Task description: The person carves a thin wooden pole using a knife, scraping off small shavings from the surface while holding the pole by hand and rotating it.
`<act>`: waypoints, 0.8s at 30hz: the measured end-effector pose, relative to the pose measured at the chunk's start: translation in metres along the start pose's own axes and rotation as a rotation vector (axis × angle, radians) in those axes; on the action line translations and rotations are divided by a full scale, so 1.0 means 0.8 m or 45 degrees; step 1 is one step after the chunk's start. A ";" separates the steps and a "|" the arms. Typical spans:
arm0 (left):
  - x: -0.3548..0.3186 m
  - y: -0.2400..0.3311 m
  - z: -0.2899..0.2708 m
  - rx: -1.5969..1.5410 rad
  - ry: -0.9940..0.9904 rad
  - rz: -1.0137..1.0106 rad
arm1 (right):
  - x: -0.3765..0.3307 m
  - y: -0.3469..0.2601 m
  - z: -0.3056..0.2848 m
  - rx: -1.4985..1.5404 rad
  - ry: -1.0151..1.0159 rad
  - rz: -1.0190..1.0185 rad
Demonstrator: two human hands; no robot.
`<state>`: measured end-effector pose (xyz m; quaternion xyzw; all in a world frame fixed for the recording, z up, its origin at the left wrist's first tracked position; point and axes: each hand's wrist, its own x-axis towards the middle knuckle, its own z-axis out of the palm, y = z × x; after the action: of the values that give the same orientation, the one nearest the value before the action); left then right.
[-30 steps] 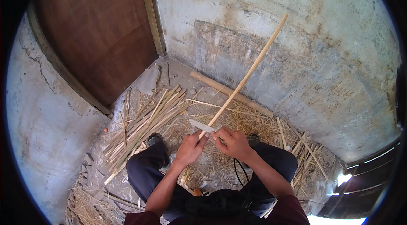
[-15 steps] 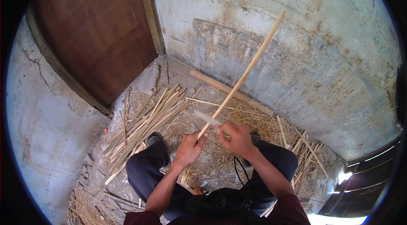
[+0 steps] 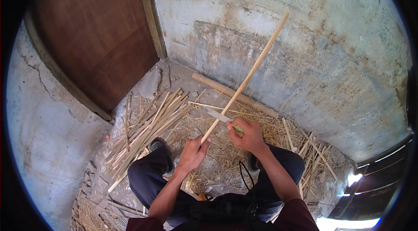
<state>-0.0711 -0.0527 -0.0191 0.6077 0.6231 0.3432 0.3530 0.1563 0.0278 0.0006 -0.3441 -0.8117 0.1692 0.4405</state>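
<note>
While left hand (image 3: 191,155) still tight round stick (image 3: 252,69), right hand (image 3: 248,135), knife (image 3: 217,115) in grip, farther up it now.

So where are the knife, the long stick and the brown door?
Knife (image 3: 217,115): head view, middle of the blade.
Long stick (image 3: 247,79): head view, middle of its length.
Brown door (image 3: 93,39): head view, middle of its panel.

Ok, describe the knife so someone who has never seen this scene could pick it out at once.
In front of the stained wall, a long pale stick slants down to the left hand. Just above that hand, the knife crosses the stick, its green handle in the right hand. Its flat grey blade sets it apart from the nearby pile of pale strips.
</note>
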 end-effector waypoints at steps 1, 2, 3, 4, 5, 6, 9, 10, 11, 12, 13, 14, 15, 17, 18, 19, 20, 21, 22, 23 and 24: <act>0.001 0.000 0.001 0.000 0.001 0.005 | 0.001 0.002 0.000 0.024 0.005 -0.012; 0.000 -0.001 0.001 -0.001 0.001 -0.003 | 0.002 0.002 0.000 0.049 0.010 -0.024; 0.000 -0.001 0.001 -0.002 0.002 -0.012 | 0.003 0.001 0.000 0.047 0.013 -0.028; 0.000 0.000 0.001 -0.004 -0.001 -0.010 | 0.000 0.000 0.001 0.045 0.022 -0.025; 0.000 0.001 0.002 0.003 0.004 0.000 | -0.002 -0.001 0.003 0.044 0.032 -0.021; 0.001 0.002 0.002 0.009 0.010 0.010 | -0.006 -0.005 0.004 0.041 0.032 -0.020; -0.001 0.000 0.004 0.037 0.018 0.037 | -0.008 -0.016 0.005 0.013 -0.078 -0.059; -0.002 0.000 0.005 0.041 0.016 0.035 | -0.009 -0.019 0.005 -0.046 -0.092 -0.098; -0.002 0.000 0.005 0.047 0.017 0.029 | -0.010 -0.020 0.006 -0.105 -0.106 -0.138; -0.002 0.000 0.005 0.052 0.017 0.024 | -0.004 -0.016 0.003 -0.102 -0.104 -0.134; -0.002 0.000 0.005 0.051 0.015 0.023 | 0.007 -0.009 -0.005 -0.100 -0.015 -0.104; -0.002 0.001 0.005 0.041 0.010 0.016 | 0.012 -0.005 -0.010 -0.099 0.074 -0.074; -0.002 0.001 0.005 0.031 0.005 0.008 | 0.008 -0.003 -0.008 -0.100 0.073 -0.072; -0.003 0.007 0.003 0.040 -0.002 -0.008 | 0.006 0.001 -0.008 -0.086 0.057 -0.035; -0.003 0.009 0.002 0.052 -0.012 -0.031 | 0.005 0.002 -0.009 -0.090 0.059 -0.041; -0.004 0.008 0.002 0.052 -0.014 -0.030 | 0.004 -0.002 -0.007 -0.041 0.048 -0.015; -0.004 0.006 0.003 0.035 -0.002 -0.011 | 0.002 -0.007 -0.006 0.008 0.037 0.012; -0.005 0.005 0.004 0.019 0.010 0.009 | 0.000 -0.012 -0.004 0.007 0.037 0.013; -0.005 0.005 0.004 0.021 0.010 0.008 | -0.003 -0.018 -0.001 -0.013 -0.003 -0.036; -0.005 0.005 0.004 0.038 0.010 0.008 | -0.004 -0.021 0.001 -0.032 -0.043 -0.085; -0.006 0.005 0.004 0.055 0.009 0.009 | 0.002 -0.013 -0.007 -0.031 -0.041 -0.084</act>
<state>-0.0661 -0.0570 -0.0170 0.6161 0.6297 0.3329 0.3363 0.1561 0.0217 0.0108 -0.3198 -0.8316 0.1502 0.4285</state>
